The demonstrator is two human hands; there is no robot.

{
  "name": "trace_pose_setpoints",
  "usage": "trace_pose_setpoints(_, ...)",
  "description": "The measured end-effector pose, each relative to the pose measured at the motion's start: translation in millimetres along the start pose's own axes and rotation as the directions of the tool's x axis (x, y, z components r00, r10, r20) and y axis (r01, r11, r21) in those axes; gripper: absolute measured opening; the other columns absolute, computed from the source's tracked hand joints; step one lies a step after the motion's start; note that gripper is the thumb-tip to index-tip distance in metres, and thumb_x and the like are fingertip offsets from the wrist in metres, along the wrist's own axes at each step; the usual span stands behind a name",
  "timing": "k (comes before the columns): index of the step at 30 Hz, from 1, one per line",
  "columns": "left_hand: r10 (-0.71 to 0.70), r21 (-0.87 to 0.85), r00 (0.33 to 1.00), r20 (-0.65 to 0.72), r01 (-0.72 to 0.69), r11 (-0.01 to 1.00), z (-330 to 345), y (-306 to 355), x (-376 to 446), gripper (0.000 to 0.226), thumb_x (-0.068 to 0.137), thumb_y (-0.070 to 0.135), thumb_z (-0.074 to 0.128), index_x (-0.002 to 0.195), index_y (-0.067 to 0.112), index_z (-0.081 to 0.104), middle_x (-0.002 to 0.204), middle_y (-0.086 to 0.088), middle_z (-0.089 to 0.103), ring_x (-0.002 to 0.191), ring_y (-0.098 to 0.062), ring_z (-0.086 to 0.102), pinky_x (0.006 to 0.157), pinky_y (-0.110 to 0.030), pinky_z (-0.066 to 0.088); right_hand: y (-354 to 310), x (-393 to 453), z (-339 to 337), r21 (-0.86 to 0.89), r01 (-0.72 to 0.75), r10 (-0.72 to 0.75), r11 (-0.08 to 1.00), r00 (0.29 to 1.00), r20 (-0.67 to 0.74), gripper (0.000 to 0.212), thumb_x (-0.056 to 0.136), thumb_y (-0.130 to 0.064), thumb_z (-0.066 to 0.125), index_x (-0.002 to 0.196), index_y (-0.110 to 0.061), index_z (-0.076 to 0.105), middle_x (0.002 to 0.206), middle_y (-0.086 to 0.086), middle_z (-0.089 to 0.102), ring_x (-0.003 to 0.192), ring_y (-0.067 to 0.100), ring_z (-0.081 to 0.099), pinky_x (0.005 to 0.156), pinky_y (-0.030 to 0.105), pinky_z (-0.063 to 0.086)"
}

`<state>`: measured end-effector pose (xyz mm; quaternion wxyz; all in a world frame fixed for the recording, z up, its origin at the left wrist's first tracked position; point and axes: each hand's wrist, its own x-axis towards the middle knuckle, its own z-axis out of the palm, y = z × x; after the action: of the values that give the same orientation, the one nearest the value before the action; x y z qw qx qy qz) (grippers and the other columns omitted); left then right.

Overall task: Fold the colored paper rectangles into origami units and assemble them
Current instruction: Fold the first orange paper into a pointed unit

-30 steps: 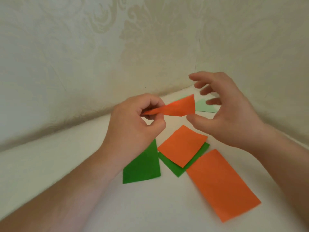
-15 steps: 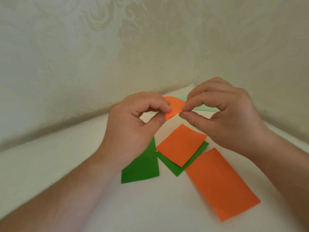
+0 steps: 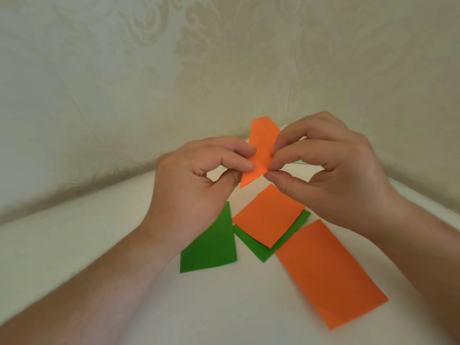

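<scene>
No containers in view; the papers lie loose on the white surface (image 3: 124,245). Your left hand (image 3: 196,195) and right hand (image 3: 331,175) each pinch the folded orange piece (image 3: 261,148) between thumb and fingers, holding it upright above the surface. Below lie an orange square (image 3: 268,215) over a green sheet (image 3: 261,250), a second green sheet (image 3: 211,245) and an orange rectangle (image 3: 328,272). A pale green strip (image 3: 298,162) behind your hands is possibly paper.

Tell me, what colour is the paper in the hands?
Orange paper, seen in the head view.
</scene>
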<state>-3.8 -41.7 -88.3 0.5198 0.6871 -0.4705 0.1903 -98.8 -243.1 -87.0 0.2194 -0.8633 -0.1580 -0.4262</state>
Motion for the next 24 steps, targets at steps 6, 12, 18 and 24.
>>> trace_pose_setpoints(6,-0.09,-0.156,0.996,-0.005,0.088,0.984,2.4,1.4,-0.7,0.023,0.084,0.004,0.082,0.09,0.025,0.075,0.097,0.009,0.078,0.098,-0.015,0.075,0.088,-0.032,0.058,-1.0,0.3,-0.7,0.001,-0.056,0.056,0.998,0.998,0.001,0.014,0.085,-0.02,0.084,0.097,-0.017,0.079,0.099,0.001,0.067,0.095,0.026,0.062,0.083,0.039,0.048)
trace_pose_setpoints(12,-0.398,-0.398,0.909,0.127,0.414,0.818,8.2,10.3,4.1,0.016,0.085,0.01,0.079,0.099,0.016,0.074,0.086,0.0,0.079,0.076,-0.011,0.072,0.071,-0.024,0.056,-12.9,4.2,-0.2,0.36,-0.489,0.471,0.794,0.87,0.144,0.012,0.089,-0.015,0.079,0.079,-0.022,0.078,0.079,0.0,0.074,0.075,0.021,0.071,0.071,0.048,0.058)
trace_pose_setpoints(18,-0.582,-0.337,0.755,0.303,0.656,0.675,10.6,5.8,4.6,0.009,0.084,0.027,0.078,0.079,0.02,0.078,0.071,-0.003,0.072,0.066,-0.012,0.064,0.069,-0.033,0.053,-22.0,10.9,3.9,0.542,-0.791,0.67,0.282,0.567,0.479,0.008,0.083,-0.019,0.077,0.077,-0.014,0.078,0.078,0.01,0.075,0.067,0.019,0.068,0.065,0.031,0.056)
trace_pose_setpoints(24,-0.668,-0.4,0.674,0.315,0.733,0.55,10.6,7.2,7.3,0.01,0.077,0.03,0.08,0.074,0.021,0.077,0.076,-0.002,0.072,0.069,-0.012,0.064,0.069,-0.031,0.054,-21.7,12.8,4.3,0.484,-0.846,0.706,0.224,0.483,0.518,0.012,0.088,-0.014,0.075,0.076,-0.012,0.075,0.072,0.008,0.072,0.061,0.016,0.066,0.056,0.026,0.052)
